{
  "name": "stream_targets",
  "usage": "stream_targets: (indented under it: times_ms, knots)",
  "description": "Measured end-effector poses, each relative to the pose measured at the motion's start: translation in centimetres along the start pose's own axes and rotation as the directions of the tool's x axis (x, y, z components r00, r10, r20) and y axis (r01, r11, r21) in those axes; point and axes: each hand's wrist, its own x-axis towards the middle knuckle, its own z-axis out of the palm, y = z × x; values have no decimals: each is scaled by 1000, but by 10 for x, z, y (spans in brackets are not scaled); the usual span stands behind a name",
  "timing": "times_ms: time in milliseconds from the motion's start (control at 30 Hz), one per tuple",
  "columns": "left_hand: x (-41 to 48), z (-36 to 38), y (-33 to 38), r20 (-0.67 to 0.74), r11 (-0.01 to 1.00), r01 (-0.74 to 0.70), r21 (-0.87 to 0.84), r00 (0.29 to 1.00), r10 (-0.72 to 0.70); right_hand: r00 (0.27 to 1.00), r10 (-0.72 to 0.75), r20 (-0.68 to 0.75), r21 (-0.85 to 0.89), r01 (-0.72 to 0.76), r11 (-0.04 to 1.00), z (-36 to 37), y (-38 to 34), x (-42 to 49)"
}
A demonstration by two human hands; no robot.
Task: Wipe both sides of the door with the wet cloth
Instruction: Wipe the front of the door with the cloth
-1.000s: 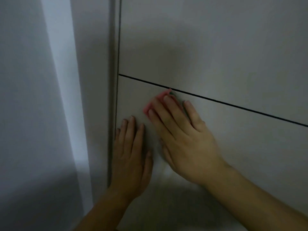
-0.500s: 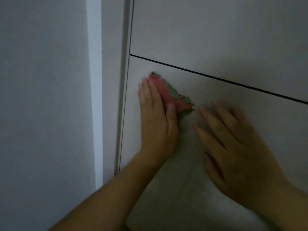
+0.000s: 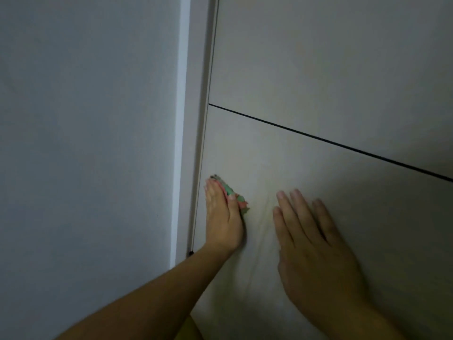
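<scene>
The left hand (image 3: 221, 217) presses a crumpled pink-and-green cloth (image 3: 236, 198) flat against the smooth pale door (image 3: 318, 69), close to its left edge. The right hand (image 3: 316, 244) lies spread flat beside it, empty.

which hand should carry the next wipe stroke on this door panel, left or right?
Left. The left hand already presses the cloth flat on the door by its left edge, below the dark groove. The right hand lies flat and empty on the panel, likely just bracing.

wall (image 3: 85, 143) grey, left | door frame (image 3: 193, 119) white, upright strip
</scene>
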Motion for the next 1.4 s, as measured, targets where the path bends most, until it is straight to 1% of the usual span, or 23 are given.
stream_targets:
  times_ms: [67, 200, 267, 333, 467, 500, 567, 700, 767, 833, 867, 900, 967, 1000, 1033, 1100, 1133, 1167, 1200, 1233, 1300, 1333, 1400]
  knots:
    - [9, 3, 21, -23, 998, -56, -4, 998, 56, 1000, -8, 11, 19, 8, 1000, -5, 1, 0]
    - [59, -19, 83, -54, 961, -266, 76, 961, 270, 999, -33, 1, 103, 33, 994, -9, 2, -5]
    - [73, -25, 82, -49, 928, -355, 114, 931, 362, 999, -32, -5, 113, 33, 993, -8, 3, -5]
    - [63, -22, 61, -41, 930, -347, 122, 934, 354, 999, -33, 10, 90, 32, 995, -6, 0, -5]
    - [40, -10, 8, -64, 982, -176, 64, 982, 180, 1000, -17, -7, 74, 17, 997, 4, -10, 3]
    - [40, -9, 3, -67, 983, -176, 52, 982, 179, 1000, -15, -5, 70, 15, 997, 6, -11, 5]
    - [49, -9, 7, -87, 968, -246, 44, 965, 249, 1000, -10, -2, 57, 10, 998, 8, -13, 6]
    - [86, -21, 55, -85, 887, -459, 41, 883, 461, 1000, 11, -29, 22, -10, 1000, 1, -10, 1]
    - [81, -19, 66, -60, 854, -516, 68, 852, 520, 992, 66, -110, -6, -67, 998, -6, -4, -7]
    - [49, -7, 62, -8, 814, -570, 111, 819, 574, 967, 127, -223, -12, -133, 991, -11, 2, -15]
    - [29, 4, 56, 28, 763, -630, 146, 774, 633, 953, 139, -269, -12, -148, 989, -13, 3, -19]
    - [10, 13, 50, 70, 692, -700, 177, 710, 701, 946, 140, -294, -20, -153, 988, -13, 4, -20]
    - [-2, 21, 40, 142, 544, -809, 221, 579, 803, 955, 132, -267, -67, -155, 986, -11, 5, -21]
    - [4, 18, 36, 148, 511, -823, 247, 554, 819, 964, 126, -234, -99, -152, 983, -10, 5, -21]
    - [13, 13, 34, 133, 535, -801, 268, 581, 803, 973, 122, -197, -127, -148, 981, -9, 5, -21]
    - [30, 1, 32, 60, 687, -685, 241, 717, 694, 984, 124, -129, -169, -145, 975, -10, 5, -21]
    - [33, -2, 32, 26, 751, -629, 202, 770, 638, 986, 126, -111, -180, -145, 973, -11, 5, -21]
    - [30, -2, 34, 11, 777, -605, 172, 790, 613, 985, 131, -108, -178, -149, 973, -12, 4, -21]
    - [22, 1, 38, 22, 768, -619, 164, 780, 625, 982, 145, -118, -160, -163, 973, -13, 4, -21]
    - [12, 8, 42, 56, 720, -671, 178, 737, 674, 976, 168, -136, -130, -186, 974, -15, 4, -22]
    - [-12, 23, 51, 132, 574, -796, 194, 601, 789, 961, 214, -176, -76, -230, 970, -22, 8, -26]
    - [-21, 29, 54, 148, 522, -831, 190, 550, 822, 954, 226, -197, -60, -242, 968, -25, 11, -29]
    - [-24, 30, 59, 180, 441, -874, 205, 476, 861, 946, 230, -229, -45, -246, 968, -29, 18, -37]
